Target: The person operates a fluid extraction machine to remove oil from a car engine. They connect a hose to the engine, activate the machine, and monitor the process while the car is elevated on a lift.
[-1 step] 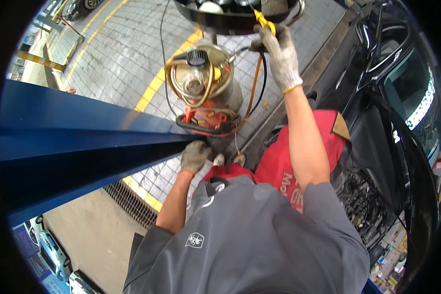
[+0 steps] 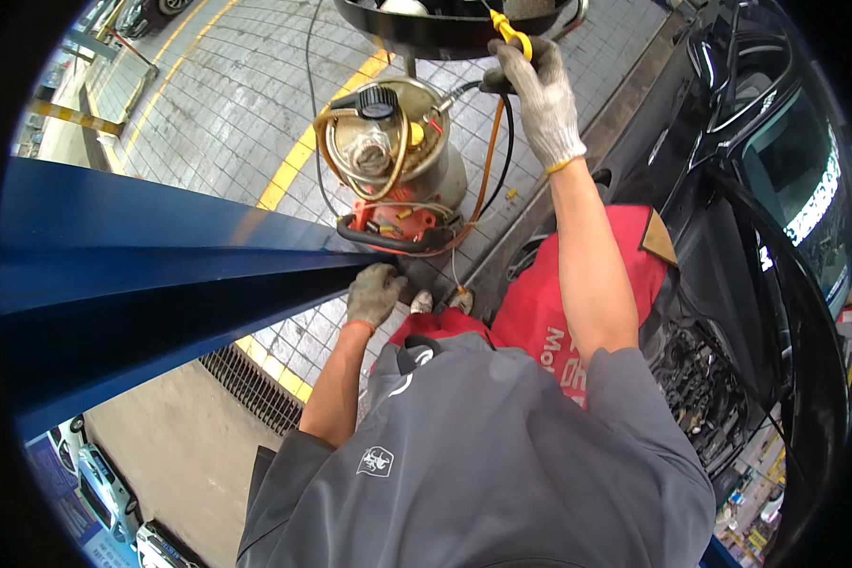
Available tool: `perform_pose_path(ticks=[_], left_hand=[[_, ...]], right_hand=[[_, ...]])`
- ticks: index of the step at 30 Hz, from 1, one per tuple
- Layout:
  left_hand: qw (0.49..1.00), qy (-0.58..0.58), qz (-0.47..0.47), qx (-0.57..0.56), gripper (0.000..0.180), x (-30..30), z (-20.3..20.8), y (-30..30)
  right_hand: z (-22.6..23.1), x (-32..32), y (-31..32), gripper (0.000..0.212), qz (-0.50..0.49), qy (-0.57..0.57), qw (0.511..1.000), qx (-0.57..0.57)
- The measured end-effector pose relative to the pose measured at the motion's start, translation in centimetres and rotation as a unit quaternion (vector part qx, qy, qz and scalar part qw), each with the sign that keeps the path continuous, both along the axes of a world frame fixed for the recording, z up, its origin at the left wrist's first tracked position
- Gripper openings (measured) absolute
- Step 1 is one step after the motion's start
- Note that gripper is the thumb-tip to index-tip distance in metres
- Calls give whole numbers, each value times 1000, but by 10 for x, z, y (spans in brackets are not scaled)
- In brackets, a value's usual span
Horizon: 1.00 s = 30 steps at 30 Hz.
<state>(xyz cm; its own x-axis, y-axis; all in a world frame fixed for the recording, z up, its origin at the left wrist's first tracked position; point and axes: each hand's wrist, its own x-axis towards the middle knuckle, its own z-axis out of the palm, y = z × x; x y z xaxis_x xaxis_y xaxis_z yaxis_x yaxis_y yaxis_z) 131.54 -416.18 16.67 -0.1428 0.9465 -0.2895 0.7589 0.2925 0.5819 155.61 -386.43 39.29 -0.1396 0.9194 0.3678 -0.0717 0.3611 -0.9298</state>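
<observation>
My right hand (image 2: 540, 99), in a grey knit glove, reaches up and grips a black hose handle (image 2: 494, 83) with a yellow lever (image 2: 509, 30), right at the rim of a black drain pan (image 2: 417, 38). Below the pan stands a metal tank (image 2: 398, 151) with a black cap, hoses and an orange base with a black handle (image 2: 388, 239). My left hand (image 2: 374, 293), gloved too, curls its fingers over the tip of a blue steel beam (image 2: 161, 265), just beside the tank's base.
A red cover (image 2: 549, 303) drapes over the edge of a black car, whose open engine bay (image 2: 710, 379) lies on the right. The floor is grey tile with a yellow line (image 2: 298, 156) and a drain grate (image 2: 251, 383). Parked cars (image 2: 95, 469) show at lower left.
</observation>
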Motion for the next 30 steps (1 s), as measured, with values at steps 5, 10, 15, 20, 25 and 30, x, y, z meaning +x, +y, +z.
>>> perform_pose_path(ticks=[5, 10, 15, 20, 25, 30], left_hand=[[999, 33, 21, 1, 42, 8, 18, 26], [996, 73, 45, 24, 38, 7, 8, 58], [993, 113, 25, 7, 38, 1, -2, 82], [991, 133, 2, -9, 40, -1, -6, 86], [988, 154, -6, -8, 41, -6, -19, 96], [984, 179, -13, 6, 44, -7, -33, 113]], right_hand=[[12, 1, -7, 52, -12, -10, 999, -37], [36, 5, -23, 57, -34, -53, 995, -73], [49, 0, -33, 45, -133, -121, 981, -71], [57, 3, -40, 48, -138, -138, 978, -75], [58, 5, -43, 49, -156, -178, 969, -75], [62, 4, -43, 44, -67, -35, 986, -146]])
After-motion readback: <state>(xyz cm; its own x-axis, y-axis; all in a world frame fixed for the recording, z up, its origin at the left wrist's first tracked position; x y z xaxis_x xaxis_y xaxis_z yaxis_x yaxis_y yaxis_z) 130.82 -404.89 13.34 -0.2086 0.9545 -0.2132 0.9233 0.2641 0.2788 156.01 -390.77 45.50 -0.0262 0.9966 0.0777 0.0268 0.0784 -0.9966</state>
